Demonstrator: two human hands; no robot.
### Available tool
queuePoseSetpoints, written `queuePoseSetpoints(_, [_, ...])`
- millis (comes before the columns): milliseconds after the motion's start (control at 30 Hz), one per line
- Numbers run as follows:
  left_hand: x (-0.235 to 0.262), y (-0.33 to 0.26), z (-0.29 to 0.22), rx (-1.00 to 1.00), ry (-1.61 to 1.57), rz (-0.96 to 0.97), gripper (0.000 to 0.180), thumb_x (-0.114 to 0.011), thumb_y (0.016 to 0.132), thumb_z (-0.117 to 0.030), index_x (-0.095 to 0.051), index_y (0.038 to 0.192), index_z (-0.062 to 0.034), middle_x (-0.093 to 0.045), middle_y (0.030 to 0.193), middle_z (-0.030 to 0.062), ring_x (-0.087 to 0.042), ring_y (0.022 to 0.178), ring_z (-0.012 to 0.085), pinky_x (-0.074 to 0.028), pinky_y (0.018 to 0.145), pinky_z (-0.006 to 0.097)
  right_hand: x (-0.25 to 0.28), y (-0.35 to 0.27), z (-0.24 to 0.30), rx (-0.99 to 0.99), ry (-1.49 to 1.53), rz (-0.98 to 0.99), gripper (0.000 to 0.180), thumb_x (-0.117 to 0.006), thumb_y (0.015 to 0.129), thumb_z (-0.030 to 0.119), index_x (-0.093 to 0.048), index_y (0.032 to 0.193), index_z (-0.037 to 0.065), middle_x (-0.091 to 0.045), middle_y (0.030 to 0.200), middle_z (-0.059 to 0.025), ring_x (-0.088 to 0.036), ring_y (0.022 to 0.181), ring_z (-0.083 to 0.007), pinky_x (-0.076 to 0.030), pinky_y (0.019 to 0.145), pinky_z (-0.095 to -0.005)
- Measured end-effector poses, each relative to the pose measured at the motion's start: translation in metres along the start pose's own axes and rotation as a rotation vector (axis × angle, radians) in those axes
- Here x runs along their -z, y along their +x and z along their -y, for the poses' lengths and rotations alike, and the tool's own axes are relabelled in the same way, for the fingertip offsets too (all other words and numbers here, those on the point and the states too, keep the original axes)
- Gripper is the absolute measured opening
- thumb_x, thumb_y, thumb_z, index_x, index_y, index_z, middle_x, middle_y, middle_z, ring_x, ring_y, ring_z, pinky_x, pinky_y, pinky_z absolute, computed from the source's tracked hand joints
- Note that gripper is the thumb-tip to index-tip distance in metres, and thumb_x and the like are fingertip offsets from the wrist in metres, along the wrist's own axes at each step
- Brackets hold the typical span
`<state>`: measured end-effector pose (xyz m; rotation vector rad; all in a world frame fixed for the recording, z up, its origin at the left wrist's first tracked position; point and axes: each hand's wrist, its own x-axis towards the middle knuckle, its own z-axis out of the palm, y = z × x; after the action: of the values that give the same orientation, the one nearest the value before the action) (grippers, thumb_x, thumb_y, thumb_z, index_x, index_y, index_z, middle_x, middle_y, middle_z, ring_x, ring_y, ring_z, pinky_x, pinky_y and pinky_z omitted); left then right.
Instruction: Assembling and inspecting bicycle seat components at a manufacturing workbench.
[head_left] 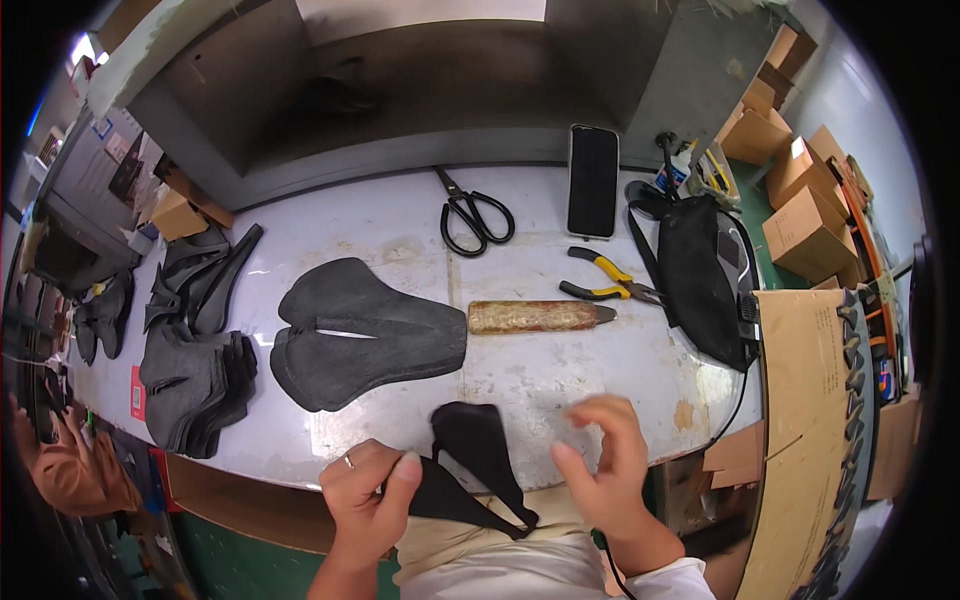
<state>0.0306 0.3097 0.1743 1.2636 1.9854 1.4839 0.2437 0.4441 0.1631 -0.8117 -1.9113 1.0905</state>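
Observation:
My left hand (368,490), a ring on one finger, is closed in a pinch on a black flexible piece (478,440) with a long opening down its middle. This piece hangs over the table's front edge, its narrow end near my lap. To its right my right hand (612,455) is open, fingers curved and apart, holding nothing. Beyond them lies a dark grey saddle-shaped pad (400,315) with a slit. Its tip reaches the worn handle of a short-bladed knife (530,317).
Grey pads (190,390) are stacked at the left, with curved offcuts (215,280) behind. Black-handled scissors (468,215), yellow-and-black pliers (610,280), a phone (594,180) and a black pouch (700,270) lie on the white table (350,215). Cardboard boxes (810,225) stand at the right.

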Motion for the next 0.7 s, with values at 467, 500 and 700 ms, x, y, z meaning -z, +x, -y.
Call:
queuePoseSetpoints(467, [-0.023,0.008,-0.031,0.009,-0.128,0.146,0.018,-0.08,0.071,-0.008,-0.063,0.076,-0.0012,-0.054,0.075,0.0059,-0.051,0.074,0.0152,-0.04,0.065,0.028,-0.022,-0.014,0.031,-0.059,0.149,0.415,0.056,-0.067,0.088,0.009,-0.042,0.138,-0.002,-0.06,0.121,-0.0226,-0.067,0.097,-0.0342,-0.054,0.083,-0.0375])
queuePoseSetpoints(500, [-0.021,0.007,-0.029,0.112,-0.263,0.248,0.017,-0.078,0.073,-0.007,-0.062,0.075,-0.0014,-0.054,0.076,0.0058,-0.05,0.075,0.0148,-0.039,0.064,0.028,-0.021,-0.014,0.031,-0.056,0.15,0.421,0.056,-0.067,0.088,0.009,-0.042,0.138,-0.002,-0.06,0.121,-0.0226,-0.067,0.097,-0.0342,-0.054,0.083,-0.0375])
queuePoseSetpoints(700, [-0.025,0.005,-0.005,0.562,-1.032,0.44,0.02,-0.069,0.085,-0.004,-0.056,0.07,-0.0038,-0.051,0.076,0.0002,-0.045,0.071,0.0095,-0.034,0.062,0.025,-0.025,-0.01,0.03,0.087,0.151,0.284,0.052,-0.074,0.083,0.005,-0.051,0.128,-0.003,-0.065,0.088,-0.0118,-0.062,0.067,-0.0151,-0.053,0.065,-0.0266])
